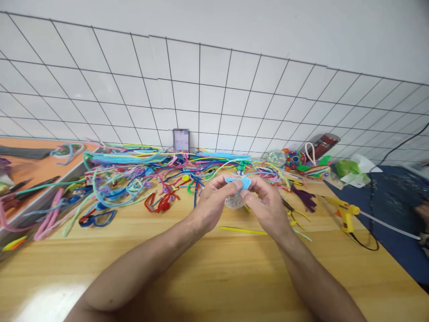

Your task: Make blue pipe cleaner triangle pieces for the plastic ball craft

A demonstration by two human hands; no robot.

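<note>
My left hand (213,200) and my right hand (268,206) meet over the middle of the table. Between their thumbs and fingers they pinch a light blue pipe cleaner shape (246,183), bent like a bow or a pair of wings. Fingers cover part of it. Just below and behind it shows a transparent bumpy round object (233,202); whether it touches my hands I cannot tell. A yellow pipe cleaner (241,230) lies on the wood beneath my hands. Past the fingertips stands a small green and blue piece (241,166).
Pipe cleaners in many colours (127,158) are heaped along the tiled wall. A yellow glue gun (346,213) with its cord lies at right, near a dark purple bundle (303,197). Behind are a colourful fish-like craft (317,171) and a transparent ball (276,158). A phone (181,140) leans on the wall.
</note>
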